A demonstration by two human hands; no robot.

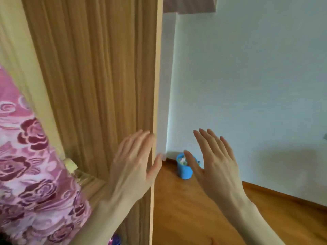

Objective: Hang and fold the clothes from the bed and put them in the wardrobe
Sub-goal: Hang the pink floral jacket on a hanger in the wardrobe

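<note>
- Head view: the wardrobe door (92,85) fills the left half, a tall wood-grain panel whose long axis runs floor to ceiling, leaning slightly in the picture. Its top and bottom are cut off by the frame, and I see it from the side with its pale narrow edge facing me.
- The inside of the wardrobe is hidden behind this door, so I cannot tell what hangs or lies in it.
- My left hand (134,163) lies flat on the door close to its edge, fingers straight and pointing up, thumb hooked round the edge. It holds nothing.
- My right hand (214,161) is in the air, apart from the door, fingers spread and straight, palm away from me, holding nothing.
- A pink floral cloth (30,165) crowds the lower left corner; it is cut off by the frame and blurred, and I cannot tell whether it is a garment or bedding.
- A small blue container (184,167) stands on the wooden floor (194,218) by the white wall (247,76), partly hidden behind my right thumb; its contents are too blurred to make out.
- The bed is not in sight.
</note>
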